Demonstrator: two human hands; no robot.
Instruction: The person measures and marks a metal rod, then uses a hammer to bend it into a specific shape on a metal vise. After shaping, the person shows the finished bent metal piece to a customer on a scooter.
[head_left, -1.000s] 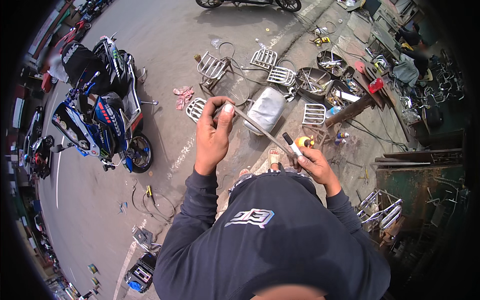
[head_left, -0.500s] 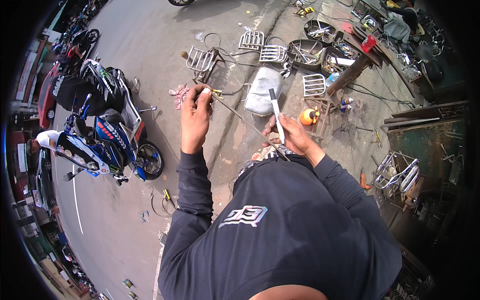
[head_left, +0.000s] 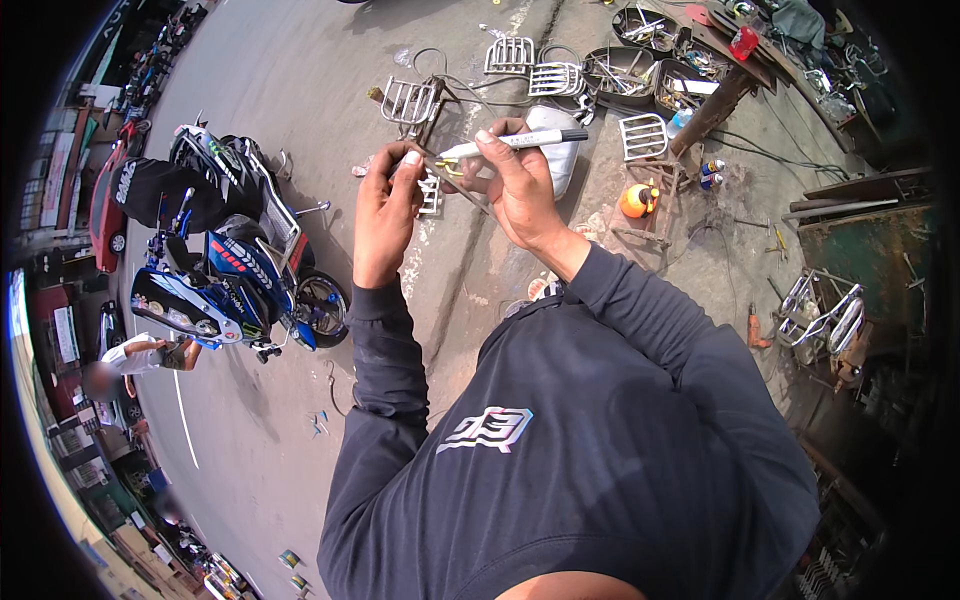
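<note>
- the left hand [head_left: 386, 228] pinches a thin, dark rod [head_left: 468, 193] near its far left end, thumb against curled fingers.
- the right hand [head_left: 527, 208] grips a slim white marker [head_left: 540, 139] between thumb and fingers, its dark end pointing right and its tip at the left hand's pinch; whether that tip touches the rod is too small to tell.
- the hands are near each other but apart, raised ahead of the chest; the rod slants from the left hand toward the near right, below the right hand's fingers. whether those fingers touch it i cannot tell.
- the rod looks like metal: stiff, light enough for a pinch, hardly fragile. being narrow, it could roll or swing when held at one end only.
- a firm pinch close to the end suits it, with a second hold further along if it wobbles.
- the marker looks light, rigid and smooth, perhaps a little slippery; the barrel's middle seems the best hold, clear of the tip.
- beyond, on the ground, lie pale metal racks [head_left: 409, 99]; an orange bottle [head_left: 637, 201] stands to the right.
</note>
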